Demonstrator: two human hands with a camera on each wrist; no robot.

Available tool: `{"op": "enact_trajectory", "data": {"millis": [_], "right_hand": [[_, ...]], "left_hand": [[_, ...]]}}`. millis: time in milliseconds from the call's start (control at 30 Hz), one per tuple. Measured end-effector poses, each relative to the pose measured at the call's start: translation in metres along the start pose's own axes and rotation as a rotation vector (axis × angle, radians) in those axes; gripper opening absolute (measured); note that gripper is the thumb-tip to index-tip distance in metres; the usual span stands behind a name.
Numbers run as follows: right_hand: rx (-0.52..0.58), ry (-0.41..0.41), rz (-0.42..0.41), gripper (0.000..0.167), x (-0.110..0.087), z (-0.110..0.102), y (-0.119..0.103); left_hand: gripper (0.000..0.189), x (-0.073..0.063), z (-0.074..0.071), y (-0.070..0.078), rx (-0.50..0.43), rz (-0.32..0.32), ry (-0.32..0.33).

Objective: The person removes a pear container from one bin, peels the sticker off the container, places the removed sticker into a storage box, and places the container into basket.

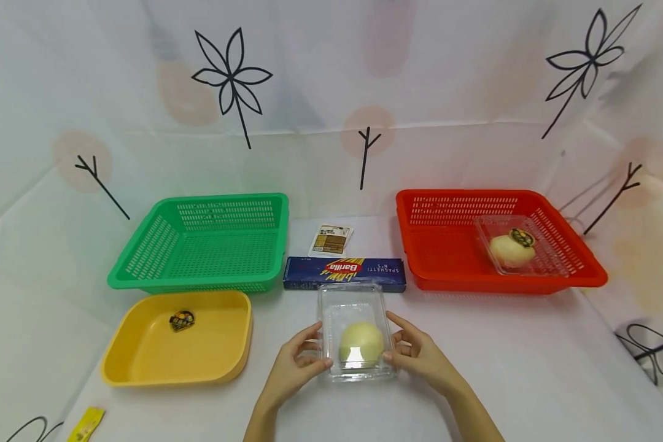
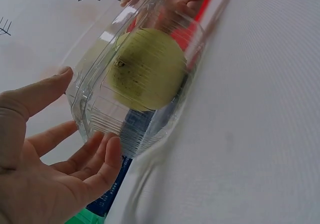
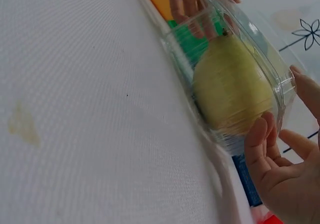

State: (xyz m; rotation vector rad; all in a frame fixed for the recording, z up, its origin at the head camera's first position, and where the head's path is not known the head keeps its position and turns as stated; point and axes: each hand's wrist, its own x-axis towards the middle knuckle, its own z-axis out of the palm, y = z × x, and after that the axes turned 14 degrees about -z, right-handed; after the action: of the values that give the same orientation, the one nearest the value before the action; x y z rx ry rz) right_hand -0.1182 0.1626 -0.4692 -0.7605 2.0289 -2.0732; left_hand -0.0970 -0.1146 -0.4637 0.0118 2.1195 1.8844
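Left hand (image 1: 295, 369) and right hand (image 1: 420, 359) hold clear box (image 1: 350, 310), round fruit (image 1: 361, 341) inside, mid tabletop (image 1: 519, 350); contact below unclear. Red basket (image 1: 439, 284), back right corner: second box (image 1: 548, 259), pale fruit (image 1: 509, 252), dark label (image 1: 522, 237). Green basket (image 1: 199, 285), back left. Yellow tray (image 1: 182, 353), left edge: dark sticker (image 1: 182, 320). Spaghetti box (image 1: 302, 273) partly hidden; yellow packet (image 1: 86, 423) cut off.

The white cloth (image 1: 508, 356) bears a green basket (image 1: 226, 255) far left; a red basket (image 1: 439, 255) far right; a spaghetti box (image 1: 344, 271) and packet (image 1: 330, 240) between. Near left lie a yellow tray (image 1: 199, 351) and sachet (image 1: 86, 423).
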Motion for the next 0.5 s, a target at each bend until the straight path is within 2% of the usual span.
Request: {"op": "enact_trajectory", "data": {"millis": [233,500], "right_hand": [[0.044,0.003,-0.031,0.075,0.001,0.002,0.000],[-0.039,0.005,-0.038,0.074,0.012,0.012,-0.014]], "left_hand": [[0.061,-0.004,0.004,0.005,-0.061,0.010,0.047],[0.059,-0.009,-0.007,0.020,-0.092,0.034,0.070]]}}
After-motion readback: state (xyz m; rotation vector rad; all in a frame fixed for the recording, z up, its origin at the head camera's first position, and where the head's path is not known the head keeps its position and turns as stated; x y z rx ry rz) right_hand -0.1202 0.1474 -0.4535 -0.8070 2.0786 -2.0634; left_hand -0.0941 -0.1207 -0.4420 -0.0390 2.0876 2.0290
